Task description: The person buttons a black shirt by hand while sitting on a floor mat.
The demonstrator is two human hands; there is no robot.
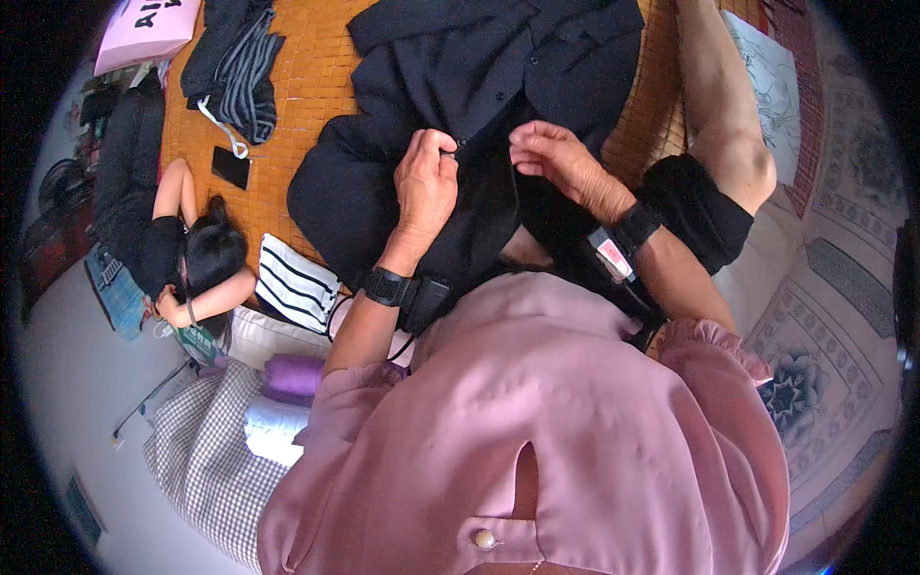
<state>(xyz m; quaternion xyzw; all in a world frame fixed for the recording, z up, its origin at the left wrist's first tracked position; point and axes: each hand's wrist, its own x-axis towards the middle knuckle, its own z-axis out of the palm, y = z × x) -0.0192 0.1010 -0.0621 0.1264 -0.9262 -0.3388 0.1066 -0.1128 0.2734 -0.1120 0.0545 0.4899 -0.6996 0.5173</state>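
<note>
A black buttoned shirt (pixel 431 81) lies spread in front of me and partly over my lap, a row of dark buttons running down its front. My left hand (pixel 425 182) is closed on the cloth beside one of these buttons, thumb and fingers pressed together. A short way to its right, my right hand (pixel 561 161) pinches the free front edge of the same shirt between thumb and fingertips. Between the hands the front hangs apart, showing darker cloth inside. A black wrist strap (pixel 388 287) with a small box sits on my left wrist, and another band (pixel 637 225) on my right.
The shirt rests on an orange woven mat (pixel 307 72). At left are folded dark striped clothes (pixel 244 81), a phone (pixel 231 168), a striped cloth (pixel 292 287) and a person (pixel 213 251) lying down. My bare leg (pixel 728 105) stretches out at right, near patterned floor tiles (pixel 839 374).
</note>
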